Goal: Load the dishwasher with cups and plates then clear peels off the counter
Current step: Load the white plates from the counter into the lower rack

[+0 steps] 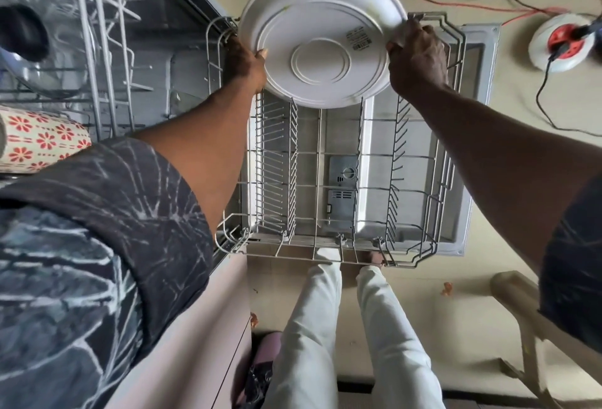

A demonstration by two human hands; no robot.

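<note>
A large white plate [321, 37] is held with its underside toward me, above the far end of the pulled-out lower dishwasher rack [338, 180]. My left hand [244, 63] grips the plate's left rim, thumb on the near face. My right hand [418, 56] grips its right rim with curled fingers. A small label sticks to the plate near my right hand. The rack's rows of tines below the plate hold nothing.
The upper rack [97, 50] at left holds a glass bowl and a dark item. A red-flowered patterned thing [42, 141] lies at the left edge. The open dishwasher door [469, 148] lies under the rack. An extension reel [563, 43] with cables sits on the floor, a stool [521, 311] at right.
</note>
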